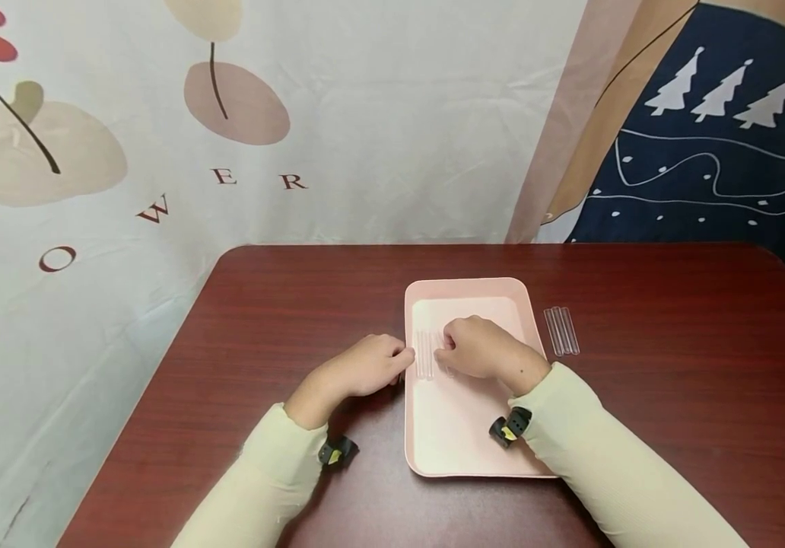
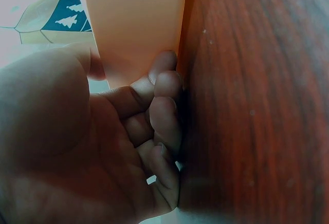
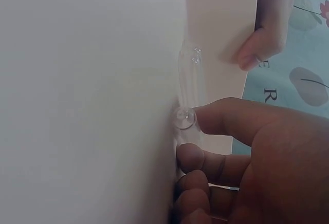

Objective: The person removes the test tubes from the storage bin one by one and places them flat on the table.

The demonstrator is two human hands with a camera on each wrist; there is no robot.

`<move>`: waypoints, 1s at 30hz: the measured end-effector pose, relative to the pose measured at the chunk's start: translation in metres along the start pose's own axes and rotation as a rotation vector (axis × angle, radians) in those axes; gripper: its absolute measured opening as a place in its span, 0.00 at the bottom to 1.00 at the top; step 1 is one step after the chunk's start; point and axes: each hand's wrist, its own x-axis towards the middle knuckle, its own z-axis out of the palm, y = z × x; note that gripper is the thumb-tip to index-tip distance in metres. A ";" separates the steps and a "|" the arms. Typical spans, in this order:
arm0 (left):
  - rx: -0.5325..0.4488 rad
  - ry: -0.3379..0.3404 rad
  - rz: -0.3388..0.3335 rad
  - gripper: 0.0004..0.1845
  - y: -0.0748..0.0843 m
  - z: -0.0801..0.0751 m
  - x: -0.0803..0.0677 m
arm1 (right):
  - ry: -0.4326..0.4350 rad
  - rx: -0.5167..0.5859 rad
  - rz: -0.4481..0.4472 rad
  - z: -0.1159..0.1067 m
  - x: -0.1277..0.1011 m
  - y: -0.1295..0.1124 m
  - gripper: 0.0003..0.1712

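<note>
Right hand (image 1: 478,346) pinches a clear tube (image 3: 189,88), plain only in wrist view; left hand (image 1: 372,364), fingers curled, grips pink tray (image 1: 464,293) rim.

Only readable text is showing on the white flower-print backdrop cloth (image 1: 379,114) hanging at the far side, behind the table. Dark red caps are running in a curve from near left up to far right: "L" at the left edge, then "O", "W", "E", "R" — prob. part of "FLOWER". In the right wrist view, "E" and "R" are showing again on the same cloth (image 3: 303,39). No labels, brands or nos. are appearing elsewhere.
</note>
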 end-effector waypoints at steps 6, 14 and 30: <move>0.002 0.000 0.002 0.20 0.001 0.000 0.001 | 0.003 0.024 -0.003 -0.002 -0.001 0.001 0.17; 0.004 0.001 0.006 0.21 0.002 0.001 0.001 | 0.025 0.051 -0.029 -0.002 -0.002 0.004 0.16; 0.008 0.008 0.020 0.20 0.000 0.000 0.001 | 0.033 0.069 -0.091 -0.011 -0.008 0.001 0.16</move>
